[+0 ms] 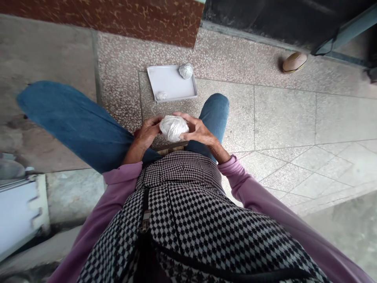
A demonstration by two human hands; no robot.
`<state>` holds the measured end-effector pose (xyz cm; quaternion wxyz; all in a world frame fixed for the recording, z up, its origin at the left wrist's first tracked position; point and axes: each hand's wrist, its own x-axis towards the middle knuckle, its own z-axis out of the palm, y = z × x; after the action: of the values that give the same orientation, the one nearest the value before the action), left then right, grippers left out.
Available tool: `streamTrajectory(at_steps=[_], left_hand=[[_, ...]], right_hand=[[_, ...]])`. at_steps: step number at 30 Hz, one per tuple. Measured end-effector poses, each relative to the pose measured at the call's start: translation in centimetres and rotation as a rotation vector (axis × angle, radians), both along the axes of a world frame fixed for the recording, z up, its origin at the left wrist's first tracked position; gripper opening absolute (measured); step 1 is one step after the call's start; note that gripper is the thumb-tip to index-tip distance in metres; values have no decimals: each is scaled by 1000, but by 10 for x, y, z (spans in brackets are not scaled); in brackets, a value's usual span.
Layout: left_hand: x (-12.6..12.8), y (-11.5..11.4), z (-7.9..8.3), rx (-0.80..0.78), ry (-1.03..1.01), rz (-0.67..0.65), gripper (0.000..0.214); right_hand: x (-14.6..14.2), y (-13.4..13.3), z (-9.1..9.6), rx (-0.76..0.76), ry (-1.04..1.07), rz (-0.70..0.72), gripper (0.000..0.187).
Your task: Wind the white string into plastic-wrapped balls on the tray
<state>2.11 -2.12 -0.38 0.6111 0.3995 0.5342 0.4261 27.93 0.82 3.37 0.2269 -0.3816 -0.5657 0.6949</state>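
A ball of shiny white yarn (pixel 173 128) is held between my two hands, above my lap. My left hand (pixel 147 131) grips its left side, fingers curled against it. Around the right side, my right hand (pixel 196 129) has its fingers over the top and its thumb below. On the floor ahead lies a shallow white tray (pixel 167 80). Inside it, a second white yarn ball (pixel 186 71) sits at the far right corner and a smaller white yarn bundle (pixel 161 96) at the near left. A thin strand hangs over the tray's near left edge, toward my hands.
My knees in blue jeans (pixel 79 122) spread to either side. A reddish-brown block (pixel 118 19) stands beyond the tray. On the tiled floor at right is a tan rounded object (pixel 295 62), near a grey metal frame (pixel 350 33). A white panel (pixel 20 212) stands at lower left.
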Motion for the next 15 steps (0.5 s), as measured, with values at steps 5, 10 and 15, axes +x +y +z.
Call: streamTrajectory(at_steps=[5, 10, 15], left_hand=[[-1, -3, 6, 121, 184, -113, 39], [-1, -10, 15, 178, 344, -245, 25], [-3, -6, 15, 205, 391, -236, 23]], right_hand=[[8, 24, -2, 306, -239, -158, 104], [9, 55, -26, 577, -574, -249, 83], [-2, 32, -35, 489, -645, -6, 72]])
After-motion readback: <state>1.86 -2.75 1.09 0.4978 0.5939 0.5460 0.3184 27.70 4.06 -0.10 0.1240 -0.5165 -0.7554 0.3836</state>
